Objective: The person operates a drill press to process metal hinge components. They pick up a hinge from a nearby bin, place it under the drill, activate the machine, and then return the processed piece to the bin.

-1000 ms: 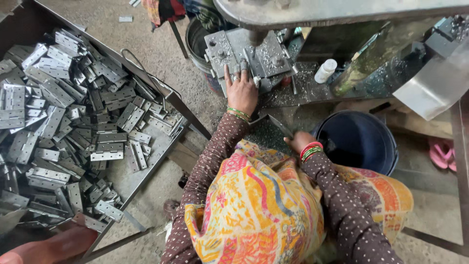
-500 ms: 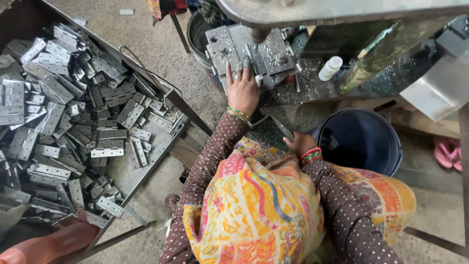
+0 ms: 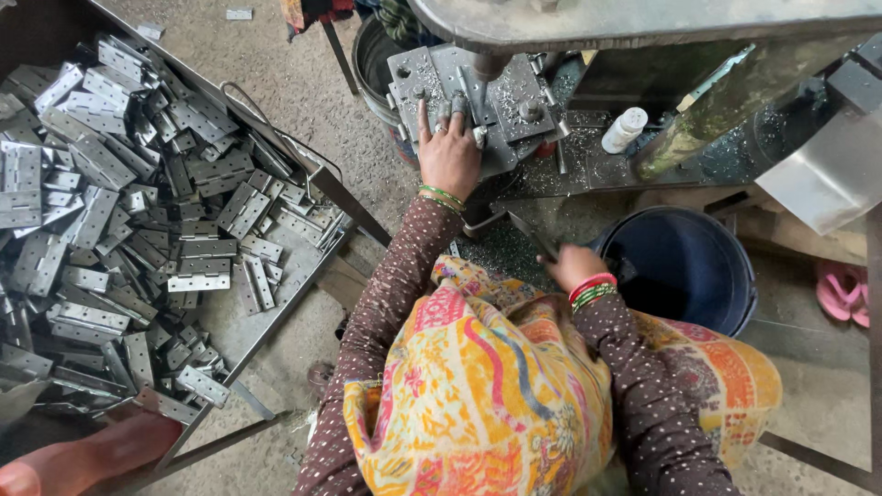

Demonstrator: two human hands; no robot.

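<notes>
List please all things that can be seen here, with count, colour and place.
metal hinges: many, silver-grey, piled in the tray at left
tray: one, grey metal, left
press bed: one, grey steel, top centre
small bottle: one, white, right of the press bed
bucket: one, dark blue, right of centre
sandals: pink, count unclear, right edge
left hand: on the press bed, fingers spread
right hand: beside the bucket; its grip is blurred
</notes>
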